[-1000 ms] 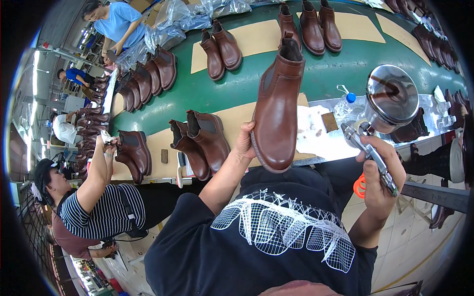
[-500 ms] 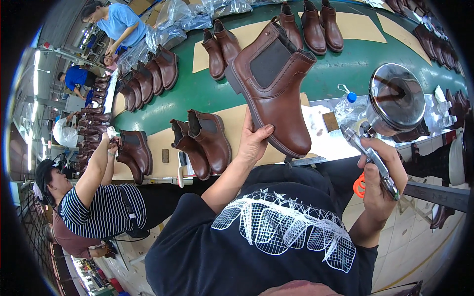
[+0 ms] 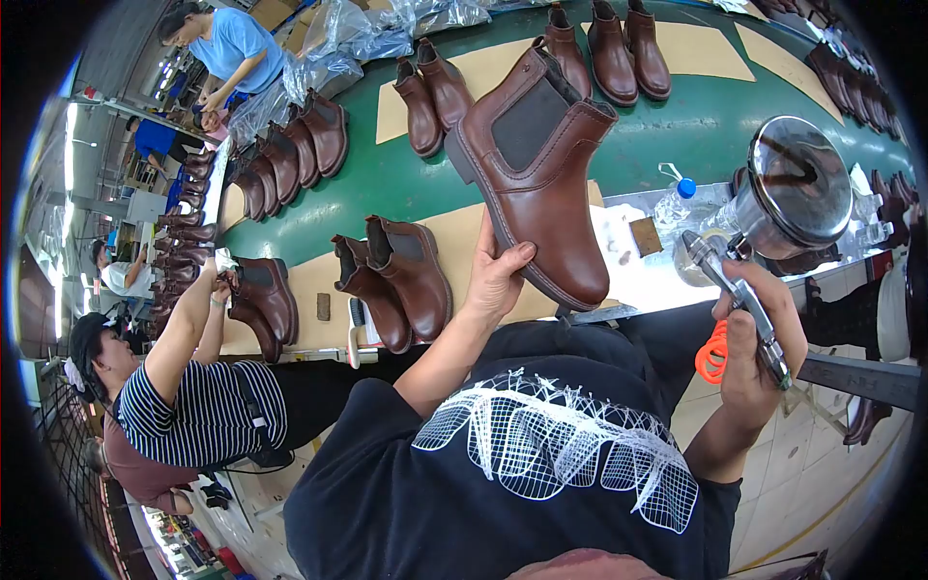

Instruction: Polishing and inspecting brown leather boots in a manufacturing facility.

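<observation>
My left hand (image 3: 498, 274) grips a brown ankle boot (image 3: 541, 164) by its sole, holding it up over the green conveyor belt (image 3: 387, 184). The boot is tilted, its dark elastic side panel facing me and its toe pointing down to the right. My right hand (image 3: 756, 348) is closed around the handle of a metal spray gun (image 3: 744, 290) with a shiny round cup (image 3: 797, 188) on top. The gun's nozzle sits just right of the boot's toe.
Several pairs of brown boots (image 3: 396, 275) lie on tan sheets along the belt. A plastic bottle (image 3: 677, 203) stands by the white work surface. A person in a striped shirt (image 3: 193, 406) works to my left; another in blue (image 3: 227, 48) stands farther off.
My left hand has turned the boot from heel-up to lying tilted on its side and brought it closer. The spray gun in my right hand has stayed nearly still.
</observation>
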A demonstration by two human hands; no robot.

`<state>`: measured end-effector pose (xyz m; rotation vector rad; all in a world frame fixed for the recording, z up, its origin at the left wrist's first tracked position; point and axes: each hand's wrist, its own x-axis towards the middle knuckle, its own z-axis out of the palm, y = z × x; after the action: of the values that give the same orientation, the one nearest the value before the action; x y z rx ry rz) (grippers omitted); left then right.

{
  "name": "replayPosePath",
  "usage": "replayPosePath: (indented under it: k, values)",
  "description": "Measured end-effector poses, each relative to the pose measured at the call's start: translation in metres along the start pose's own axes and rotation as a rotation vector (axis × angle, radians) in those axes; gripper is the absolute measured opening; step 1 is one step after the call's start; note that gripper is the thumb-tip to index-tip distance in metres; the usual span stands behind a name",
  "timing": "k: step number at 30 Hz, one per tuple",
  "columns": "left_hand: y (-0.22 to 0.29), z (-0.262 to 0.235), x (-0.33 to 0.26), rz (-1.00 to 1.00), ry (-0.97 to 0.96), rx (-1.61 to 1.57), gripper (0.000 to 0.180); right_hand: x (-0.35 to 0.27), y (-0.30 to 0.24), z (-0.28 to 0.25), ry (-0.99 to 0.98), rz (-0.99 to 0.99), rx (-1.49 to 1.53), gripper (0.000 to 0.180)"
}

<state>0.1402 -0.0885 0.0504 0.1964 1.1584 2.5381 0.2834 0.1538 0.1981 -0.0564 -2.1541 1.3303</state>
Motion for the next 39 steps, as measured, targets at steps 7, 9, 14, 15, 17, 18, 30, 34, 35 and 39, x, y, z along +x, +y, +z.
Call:
replayPosePath:
  k: [7, 9, 14, 15, 17, 18, 30, 34, 35, 39]
  values:
    - [0.001, 0.005, 0.002, 0.036, 0.03, 0.01, 0.086, -0.007, -0.001, 0.008, -0.087, 0.003, 0.041, 0.034]
    - [0.001, 0.007, 0.002, 0.069, 0.025, 0.034, 0.087, -0.009, -0.001, 0.011, -0.122, 0.008, 0.044, 0.036]
    - [-0.009, 0.008, 0.004, 0.222, 0.016, 0.17, 0.093, -0.01, 0.0, 0.016, -0.137, -0.013, 0.037, 0.036]
    - [-0.01, 0.009, 0.004, 0.263, 0.006, 0.23, 0.095, -0.01, 0.0, 0.017, -0.158, -0.041, 0.024, 0.036]
    - [-0.01, 0.011, 0.004, 0.301, -0.004, 0.289, 0.098, -0.009, 0.001, 0.019, -0.178, -0.089, 0.019, 0.036]
    - [-0.01, 0.013, 0.004, 0.335, -0.004, 0.335, 0.1, -0.009, 0.001, 0.019, -0.178, -0.087, 0.019, 0.036]
    - [-0.007, 0.001, 0.007, 0.265, -0.013, 0.376, 0.097, -0.004, -0.002, 0.015, -0.214, -0.112, 0.069, 0.039]
    - [-0.007, -0.014, 0.002, 0.063, 0.008, 0.175, 0.085, -0.001, -0.004, 0.007, -0.139, -0.063, 0.011, 0.04]
    - [-0.006, -0.015, 0.0, 0.031, 0.016, 0.132, 0.082, -0.001, -0.004, 0.006, -0.104, -0.056, 0.013, 0.039]
    - [-0.007, -0.015, -0.002, -0.039, 0.061, 0.091, 0.076, -0.001, -0.004, 0.005, -0.057, -0.021, 0.002, 0.036]
